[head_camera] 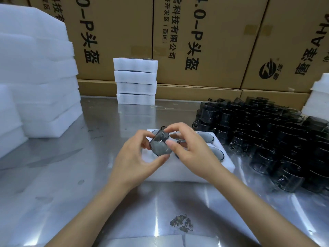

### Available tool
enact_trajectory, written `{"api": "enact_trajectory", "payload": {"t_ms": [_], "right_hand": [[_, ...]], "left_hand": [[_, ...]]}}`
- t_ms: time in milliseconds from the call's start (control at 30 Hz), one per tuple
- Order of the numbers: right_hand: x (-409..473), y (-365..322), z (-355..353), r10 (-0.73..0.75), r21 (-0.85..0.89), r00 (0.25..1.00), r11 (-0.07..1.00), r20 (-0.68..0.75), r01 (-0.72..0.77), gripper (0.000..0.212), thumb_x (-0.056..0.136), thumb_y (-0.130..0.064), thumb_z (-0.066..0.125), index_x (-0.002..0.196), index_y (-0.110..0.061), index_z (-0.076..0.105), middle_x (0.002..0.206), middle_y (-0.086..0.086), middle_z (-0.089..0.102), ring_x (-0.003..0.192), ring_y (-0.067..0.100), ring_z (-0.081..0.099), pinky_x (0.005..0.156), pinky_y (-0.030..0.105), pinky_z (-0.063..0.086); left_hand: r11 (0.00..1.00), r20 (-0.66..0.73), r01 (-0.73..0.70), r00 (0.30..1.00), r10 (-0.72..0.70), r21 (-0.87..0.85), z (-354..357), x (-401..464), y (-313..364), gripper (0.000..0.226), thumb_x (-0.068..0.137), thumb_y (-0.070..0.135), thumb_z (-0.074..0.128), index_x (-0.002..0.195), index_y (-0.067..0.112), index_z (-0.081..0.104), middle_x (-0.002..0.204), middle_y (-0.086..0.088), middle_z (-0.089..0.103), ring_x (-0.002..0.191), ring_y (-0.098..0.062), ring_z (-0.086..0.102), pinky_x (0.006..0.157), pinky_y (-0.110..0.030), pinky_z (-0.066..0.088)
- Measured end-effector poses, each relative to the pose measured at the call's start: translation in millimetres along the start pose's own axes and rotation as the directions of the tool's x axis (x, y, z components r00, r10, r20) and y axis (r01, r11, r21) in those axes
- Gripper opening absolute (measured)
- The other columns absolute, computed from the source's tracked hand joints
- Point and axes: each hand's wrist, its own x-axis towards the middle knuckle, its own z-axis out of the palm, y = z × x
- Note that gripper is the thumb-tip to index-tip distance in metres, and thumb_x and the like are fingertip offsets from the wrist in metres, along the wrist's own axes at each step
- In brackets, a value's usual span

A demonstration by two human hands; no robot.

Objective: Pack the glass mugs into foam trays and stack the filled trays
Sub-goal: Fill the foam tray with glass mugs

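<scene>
Behind, tan cardboard cartons (204,41) printed "头盔" and "有限公司"; on reflective steel table (71,184), left hand (135,157) and right hand (194,152) both pinching tilted smoky-grey glass mug (160,144) over white foam tray (178,172), beside heaped dark mugs (276,139).

The table (53,184) is smooth metal with a dull sheen, streaked with glare and marked by a rough dark blotch (181,223) at 6 o'clock. The mug (159,144) at centre is smoky grey glass, glossy and see-through, like the mugs (277,139) massed at 3 o'clock. The tray (178,172) under the hands, the stack (136,81) at 12 o'clock and the slabs (39,72) at 9 o'clock are white matt foam, soft-grained, against matt brown cardboard boxes (204,41) printed in black.
</scene>
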Motion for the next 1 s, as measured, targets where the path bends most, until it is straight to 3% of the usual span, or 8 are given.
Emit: {"api": "enact_trajectory", "payload": {"t_ms": [100,167,267,333,400,567,733,1000], "right_hand": [[-1.3,6.1,5.4,0.0,-0.055,1.0,0.998,0.025,0.001,0.042,0.092,-0.023,0.058,0.13,-0.034,0.044,0.125,-0.029,0.037,0.113,-0.002,0.048,0.094,0.039,0.047],[-0.4,8.7,7.2,-0.004,-0.119,0.999,0.993,0.039,0.009,0.048,0.092,-0.026,0.058,0.136,-0.034,0.041,0.133,-0.025,0.04,0.116,0.0,0.047,0.098,0.036,0.044],[0.2,7.3,9.5,-0.01,-0.171,0.998,0.985,0.063,0.02,0.048,0.093,-0.028,0.056,0.137,-0.036,0.039,0.135,-0.019,0.047,0.113,-0.002,0.046,0.097,0.017,0.038],[-0.2,5.5,9.8,-0.02,-0.189,0.996,0.981,0.088,0.037,0.047,0.095,-0.026,0.054,0.138,-0.034,0.038,0.135,-0.019,0.046,0.114,-0.007,0.04,0.092,0.006,0.032],[0.8,3.7,9.0,-0.021,-0.185,0.992,0.982,0.124,0.044,0.048,0.096,-0.023,0.052,0.14,-0.033,0.036,0.136,-0.02,0.044,0.12,-0.008,0.037,0.096,0.01,0.03],[3.9,-0.8,7.9,-0.006,-0.043,0.973,0.999,0.233,0.017,0.055,0.094,-0.018,0.049,0.143,-0.035,0.03,0.143,-0.021,0.04,0.134,-0.004,0.03,0.112,0.03,0.028],[6.3,-1.0,12.4,-0.016,-0.116,0.979,0.992,0.205,0.04,0.058,0.091,-0.031,0.058,0.142,-0.035,0.031,0.136,-0.022,0.043,0.128,-0.006,0.035,0.108,0.032,0.033],[13.7,-2.4,11.9,0.014,-0.104,0.966,0.995,0.256,0.014,0.055,0.093,-0.017,0.056,0.143,-0.028,0.034,0.132,-0.013,0.044,0.127,0.003,0.04,0.108,0.035,0.034]], "left_hand": [[1.0,-0.007,0.007,1.0,-0.007,0.019,1.2,1.2,-2.1,0.049,0.058,0.063,0.063,0.096,0.035,0.05,0.089,0.019,0.051,0.09,0.0,0.051,0.077,-0.015,0.039],[0.999,0.018,0.035,0.999,-0.035,0.04,1.7,1.4,-3.6,0.056,0.057,0.067,0.06,0.097,0.029,0.052,0.095,0.019,0.05,0.096,-0.004,0.049,0.082,-0.016,0.038],[0.991,0.053,0.082,0.995,-0.088,0.11,1.5,1.6,-5.1,0.058,0.057,0.069,0.059,0.097,0.028,0.053,0.096,0.02,0.053,0.099,-0.005,0.047,0.08,-0.013,0.035],[0.984,0.045,0.087,0.995,-0.095,0.153,1.4,1.7,-4.3,0.063,0.056,0.073,0.054,0.098,0.026,0.055,0.097,0.018,0.056,0.099,-0.008,0.049,0.085,-0.022,0.038],[0.977,0.021,0.085,0.996,-0.091,0.196,1.4,1.7,-2.3,0.067,0.055,0.076,0.048,0.096,0.024,0.055,0.095,0.014,0.056,0.096,-0.012,0.05,0.092,-0.032,0.037],[0.971,0.03,0.122,0.991,-0.131,0.208,1.6,1.1,0.0,0.065,0.053,0.077,0.043,0.091,0.024,0.052,0.093,0.016,0.054,0.099,-0.01,0.051,0.105,-0.038,0.026],[0.967,0.005,0.144,0.989,-0.148,0.21,4.5,-0.6,0.7,0.063,0.051,0.069,0.04,0.091,0.023,0.051,0.092,0.017,0.051,0.099,-0.01,0.049,0.113,-0.037,0.013],[0.962,-0.007,0.194,0.98,-0.197,0.192,6.9,-2.8,3.3,0.065,0.049,0.073,0.043,0.095,0.027,0.047,0.098,0.018,0.053,0.106,-0.007,0.05,0.114,-0.037,0.009]]}}
